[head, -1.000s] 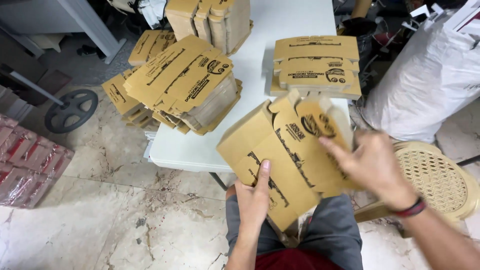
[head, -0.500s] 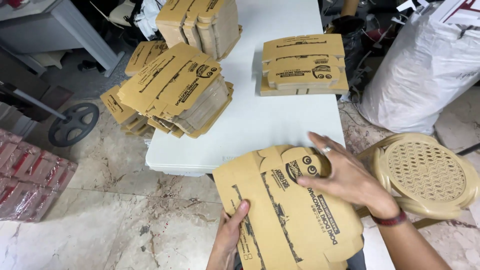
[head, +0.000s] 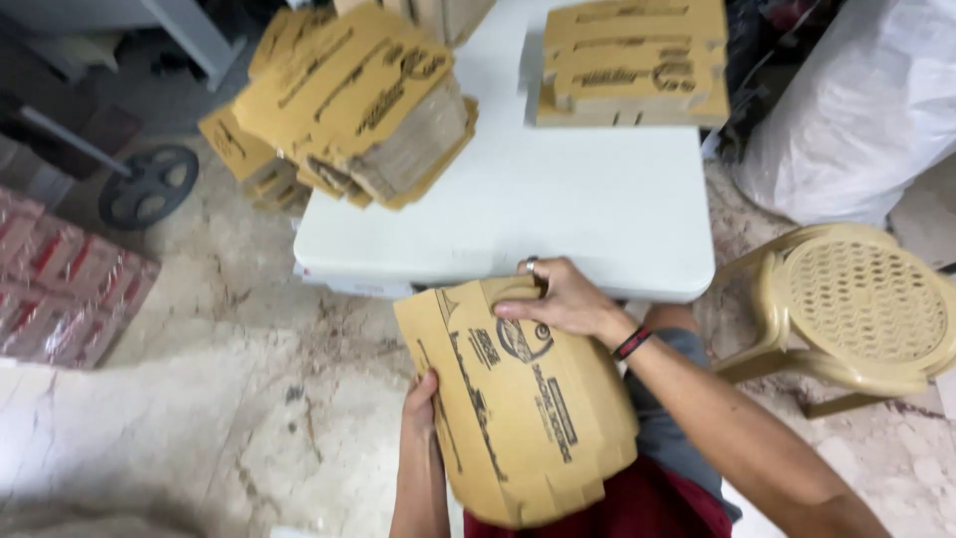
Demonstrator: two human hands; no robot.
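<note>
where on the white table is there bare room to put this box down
The white table is bare across its near half, between the leaning stack of flat cartons at its left corner and the neat carton stack at back right. The far edge is crowded.

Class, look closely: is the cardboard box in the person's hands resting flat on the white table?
No, both hands hold the cardboard box over the lap, below the white table edge.

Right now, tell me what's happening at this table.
A seated person holds a flat brown cardboard box over their lap. The left hand grips its left edge, and the right hand presses on its top edge near the white table. Two stacks of similar boxes sit on the table. A tan plastic chair stands to the right.
</note>
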